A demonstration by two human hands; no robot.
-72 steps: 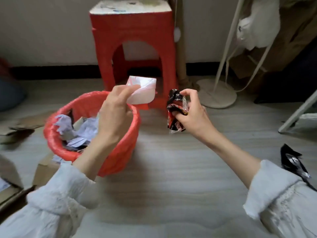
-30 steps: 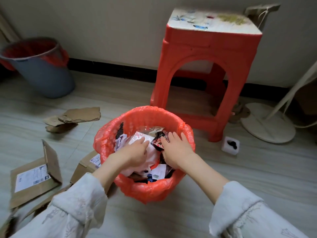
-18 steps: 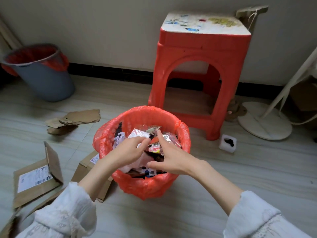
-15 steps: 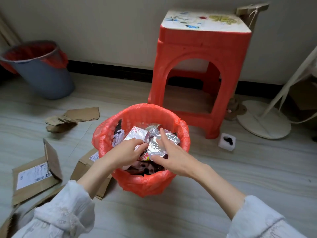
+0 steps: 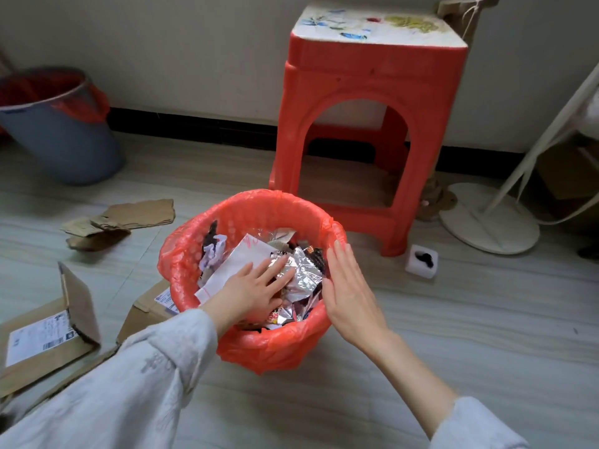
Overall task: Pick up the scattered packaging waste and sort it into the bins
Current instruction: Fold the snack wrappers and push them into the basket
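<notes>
Wrappers (image 5: 301, 273) partly hidden beneath flat left hand (image 5: 256, 290).

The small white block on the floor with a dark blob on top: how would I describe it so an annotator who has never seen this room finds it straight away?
Start at the red plastic stool against the wall. By its front right leg, on the floor between the stool and the round white stand base, sits the small white block. Unlike the flat brown cardboard pieces left of the red-lined bin, it is white, boxy and carries a dark blob on top.
</notes>
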